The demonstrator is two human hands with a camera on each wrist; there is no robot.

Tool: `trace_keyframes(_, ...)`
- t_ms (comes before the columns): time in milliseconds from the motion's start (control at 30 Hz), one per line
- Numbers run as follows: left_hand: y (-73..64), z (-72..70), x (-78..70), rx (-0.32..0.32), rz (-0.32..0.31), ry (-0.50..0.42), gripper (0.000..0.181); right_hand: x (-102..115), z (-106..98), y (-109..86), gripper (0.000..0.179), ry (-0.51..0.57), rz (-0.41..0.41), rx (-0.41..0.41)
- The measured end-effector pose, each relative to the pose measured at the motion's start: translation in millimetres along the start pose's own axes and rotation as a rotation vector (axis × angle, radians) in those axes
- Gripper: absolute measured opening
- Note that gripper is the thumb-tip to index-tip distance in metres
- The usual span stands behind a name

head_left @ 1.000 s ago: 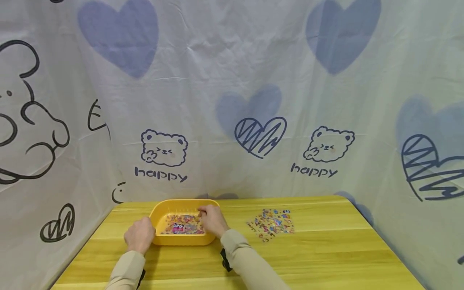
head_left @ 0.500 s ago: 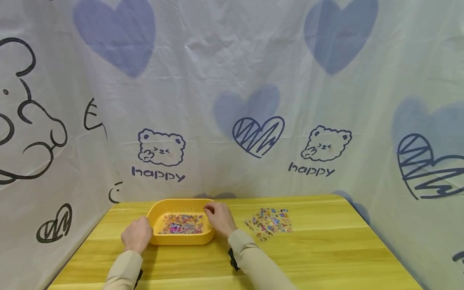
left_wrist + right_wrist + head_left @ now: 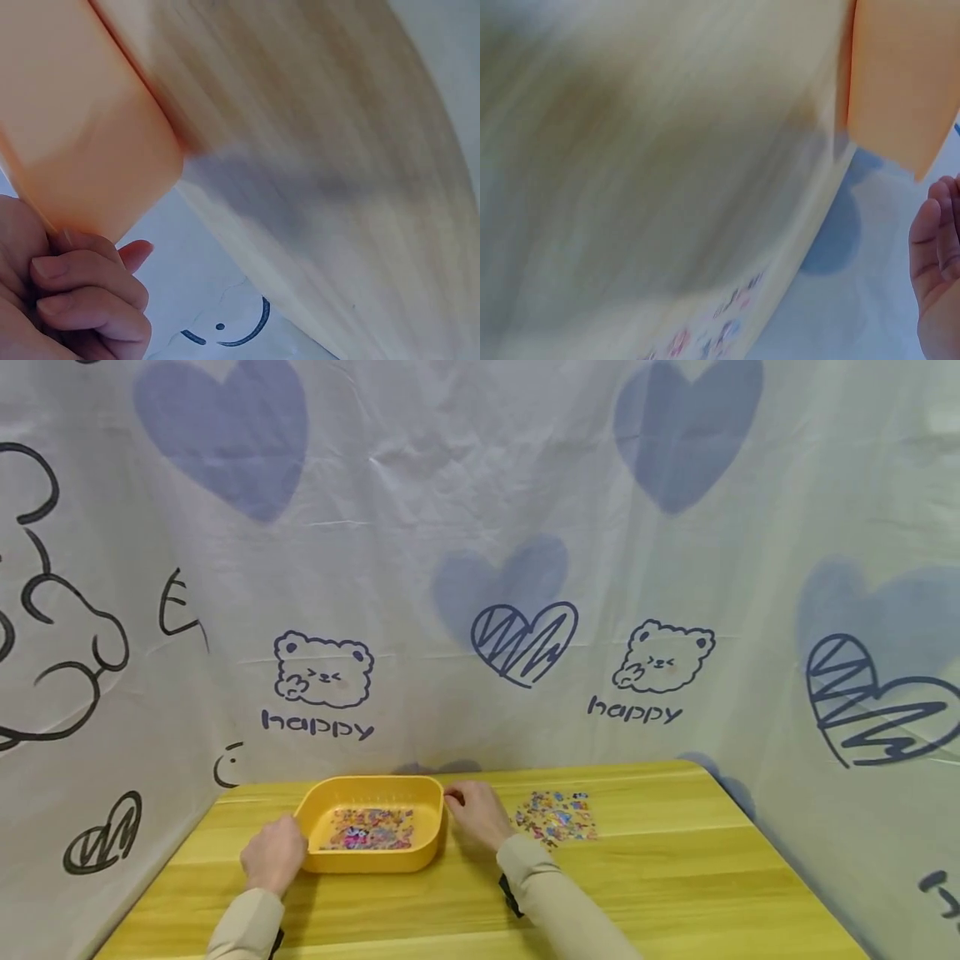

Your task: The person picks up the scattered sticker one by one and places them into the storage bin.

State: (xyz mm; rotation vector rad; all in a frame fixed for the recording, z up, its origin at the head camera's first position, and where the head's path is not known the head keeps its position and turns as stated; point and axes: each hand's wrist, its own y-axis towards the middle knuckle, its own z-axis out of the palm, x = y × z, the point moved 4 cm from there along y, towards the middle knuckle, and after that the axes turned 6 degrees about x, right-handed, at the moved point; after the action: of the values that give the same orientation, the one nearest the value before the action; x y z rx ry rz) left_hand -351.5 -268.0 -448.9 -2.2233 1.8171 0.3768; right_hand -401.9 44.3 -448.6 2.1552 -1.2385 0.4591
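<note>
My left hand [image 3: 274, 855] grips the left rim of a yellow plastic basin [image 3: 367, 862]; in the left wrist view its curled fingers [image 3: 94, 279] meet the basin's edge. Small colourful jigsaw pieces [image 3: 370, 831] cover part of the basin's floor. Just outside the right rim is my right hand [image 3: 480, 814], its fingertips close to the edge. The right wrist view shows loosely bent fingers [image 3: 924, 232] beside the basin's corner [image 3: 900, 142], a gap between them, and no piece visible; the thumb is hidden there.
A loose patch of jigsaw pieces [image 3: 561, 818] lies on the wood-grain table [image 3: 637, 885], to the right of my right hand. Printed cloth walls [image 3: 450, 710] with hearts and bears rise behind the table and on both sides.
My right hand has moved right, from over the inside of the basin to just outside its right rim. My left hand keeps its grip. The head view has shifted slightly.
</note>
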Motion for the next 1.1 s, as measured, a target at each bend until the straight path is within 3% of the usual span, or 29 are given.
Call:
trace_keyframes(167, 0.4, -1.2, 7.1, -0.007, 0.007, -0.006, 0.019, -8, -9, -3.8, 0.014, -0.02, -0.049, 0.02)
trace_keyframes(333, -0.6, -1.5, 9.6, -0.001, -0.002, -0.024, 0.031, -24, -17, -9.4, 0.012, -0.051, -0.045, 0.035)
trace_keyframes(467, -2.0, -0.2, 8.6, 0.005, -0.009, -0.041, 0.041, -44, -25, -17.1, 0.012, -0.071, 0.036, 0.058)
trace_keyframes(700, -2.5, 1.6, 4.5, 0.011, -0.013, -0.033, 0.023, -85, -51, -31.1, 0.015, -0.071, 0.196, 0.046)
trace_keyframes(1100, 2.1, 3.3, 2.5, 0.006, -0.024, -0.032, 0.02, -138, -106, -47.0, 0.012, -0.238, 0.416, -0.003)
